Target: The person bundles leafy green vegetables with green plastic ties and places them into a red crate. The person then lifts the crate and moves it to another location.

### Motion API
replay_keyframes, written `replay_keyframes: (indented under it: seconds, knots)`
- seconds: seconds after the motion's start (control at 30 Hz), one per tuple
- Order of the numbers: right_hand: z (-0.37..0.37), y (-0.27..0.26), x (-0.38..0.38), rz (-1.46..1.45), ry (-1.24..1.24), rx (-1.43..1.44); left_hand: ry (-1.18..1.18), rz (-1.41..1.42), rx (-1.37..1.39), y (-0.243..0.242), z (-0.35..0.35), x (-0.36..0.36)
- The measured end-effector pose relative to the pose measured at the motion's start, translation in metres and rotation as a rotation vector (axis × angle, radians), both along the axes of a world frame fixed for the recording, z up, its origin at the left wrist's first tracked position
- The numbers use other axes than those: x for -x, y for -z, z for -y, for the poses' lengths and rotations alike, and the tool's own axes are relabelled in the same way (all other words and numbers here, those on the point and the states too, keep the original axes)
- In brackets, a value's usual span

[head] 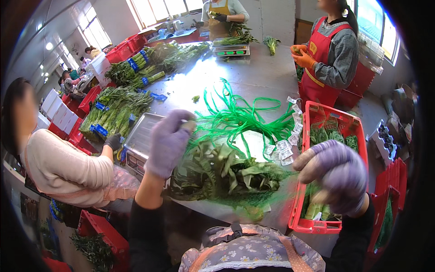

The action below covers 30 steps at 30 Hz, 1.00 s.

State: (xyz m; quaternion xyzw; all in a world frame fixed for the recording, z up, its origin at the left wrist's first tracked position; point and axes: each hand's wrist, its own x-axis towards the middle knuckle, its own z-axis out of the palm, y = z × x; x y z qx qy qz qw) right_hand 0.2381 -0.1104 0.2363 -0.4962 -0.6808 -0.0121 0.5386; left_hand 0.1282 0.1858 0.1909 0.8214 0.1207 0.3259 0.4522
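Note:
My left hand (171, 142), in a purple knit glove, is raised over the near side of the table with its fingers curled. Motion blur hides whether it pinches anything. On the right, my right hand (334, 175) is closed in a matching glove, over the edge of a red crate. Blurred green mesh net (282, 190) runs from its fingers to a heap of dark leafy stem vegetables (224, 170) lying between my hands. Beyond that heap lie tangled green mesh net strips (244, 119), with a row of small printed labels (283, 149) at their right end.
The red plastic crate (362, 136) holds bagged greens. A weighing scale (144, 131) stands left, beside blue-banded vegetable bundles (112, 108). A co-worker in a light top (68, 166) is close on my left. Two others stand across the table, near another scale (231, 51).

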Motion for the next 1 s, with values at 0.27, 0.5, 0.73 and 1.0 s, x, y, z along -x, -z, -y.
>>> replay_keyframes:
  seconds: [0.27, 0.5, 0.73, 1.0]
  knots:
    - [0.017, -0.012, 0.003, -0.447, 0.124, -0.155, 0.312, -0.041, 0.577, -0.057, 0.005, 0.007]
    - [-0.066, 0.032, 0.009, 0.508, 0.381, 0.177, 0.407, -0.019, 0.727, -0.065, 0.035, -0.010]
    - [-0.075, 0.045, -0.012, 0.603, 0.283, 0.193, 0.340, 0.122, 0.893, -0.054, 0.026, -0.010]
    - [-0.072, 0.068, -0.013, 0.808, 0.232, 0.305, 0.404, 0.287, 1.270, -0.009, 0.008, -0.041]
